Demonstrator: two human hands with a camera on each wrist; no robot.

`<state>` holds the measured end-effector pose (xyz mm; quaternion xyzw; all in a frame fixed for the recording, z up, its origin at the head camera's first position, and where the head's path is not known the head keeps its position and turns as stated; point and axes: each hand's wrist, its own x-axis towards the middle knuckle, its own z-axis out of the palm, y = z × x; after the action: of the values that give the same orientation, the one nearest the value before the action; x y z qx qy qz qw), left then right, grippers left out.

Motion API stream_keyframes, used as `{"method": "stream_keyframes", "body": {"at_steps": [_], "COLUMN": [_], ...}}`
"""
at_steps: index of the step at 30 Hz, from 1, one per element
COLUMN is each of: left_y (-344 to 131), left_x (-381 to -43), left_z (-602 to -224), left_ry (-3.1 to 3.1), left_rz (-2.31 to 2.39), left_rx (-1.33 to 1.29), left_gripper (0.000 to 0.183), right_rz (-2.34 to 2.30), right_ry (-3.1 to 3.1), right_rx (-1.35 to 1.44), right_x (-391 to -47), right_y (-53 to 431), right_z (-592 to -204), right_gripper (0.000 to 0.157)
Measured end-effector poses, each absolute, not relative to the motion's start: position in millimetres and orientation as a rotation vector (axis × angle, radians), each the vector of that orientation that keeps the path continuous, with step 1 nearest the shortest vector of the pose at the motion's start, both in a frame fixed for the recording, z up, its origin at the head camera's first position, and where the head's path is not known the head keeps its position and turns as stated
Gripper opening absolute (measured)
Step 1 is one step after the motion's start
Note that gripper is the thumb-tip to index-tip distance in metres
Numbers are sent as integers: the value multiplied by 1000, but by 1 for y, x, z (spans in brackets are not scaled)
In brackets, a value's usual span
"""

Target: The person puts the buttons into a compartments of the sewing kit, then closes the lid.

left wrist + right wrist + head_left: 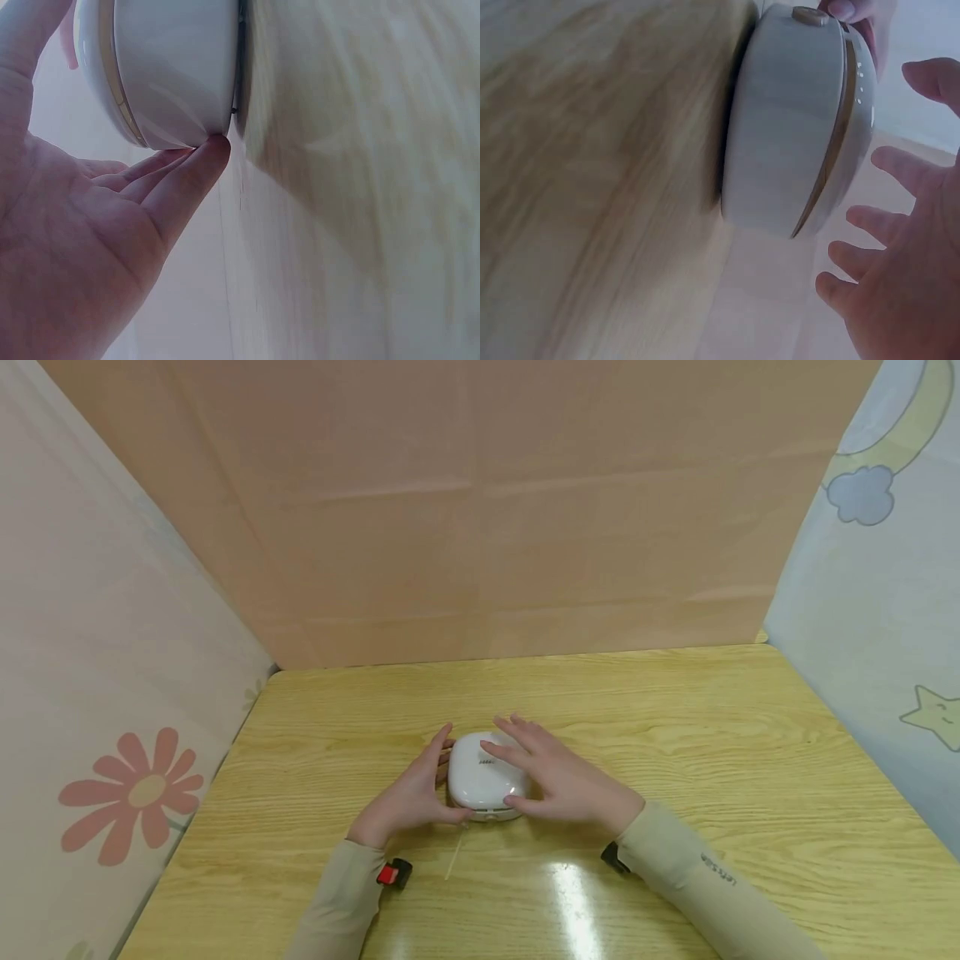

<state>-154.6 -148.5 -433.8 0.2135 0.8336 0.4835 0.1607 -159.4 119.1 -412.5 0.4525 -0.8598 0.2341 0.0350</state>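
A white rounded-square case [480, 783] with a glossy lid and small dark lettering sits on the wooden table. In the right wrist view a gold band [834, 150] runs under its lid, and a small button [810, 16] juts from its side. My left hand [405, 797] holds the case's left side, thumb at the front edge and fingers round the far side. The left wrist view shows those fingertips [217, 144] against its lower wall. Above the lid's right part, my right hand [566, 781] has its fingers spread, apart from the case in the right wrist view.
A thin pale strip [453, 856] lies on the table [675, 718] in front of the case. An orange-brown cloth wall [480, 527] stands behind, with patterned cloth sides. Dark wrist devices sit at both beige sleeves [341, 893].
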Motion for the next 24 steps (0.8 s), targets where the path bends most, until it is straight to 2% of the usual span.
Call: {"method": "stream_keyframes", "body": {"at_steps": [14, 24], "left_y": [-147, -146], "left_x": [-153, -153], "left_z": [-433, -432], "left_ry": [2355, 2367], "left_rz": [1411, 1400], "left_rx": [614, 598], "left_gripper": [124, 123], "right_rz": [609, 567], "right_ry": [-2672, -2712], "right_rx": [1430, 1405], "right_x": [-153, -156], "right_y": [106, 101], "right_z": [-415, -408], "right_gripper": [60, 59]}}
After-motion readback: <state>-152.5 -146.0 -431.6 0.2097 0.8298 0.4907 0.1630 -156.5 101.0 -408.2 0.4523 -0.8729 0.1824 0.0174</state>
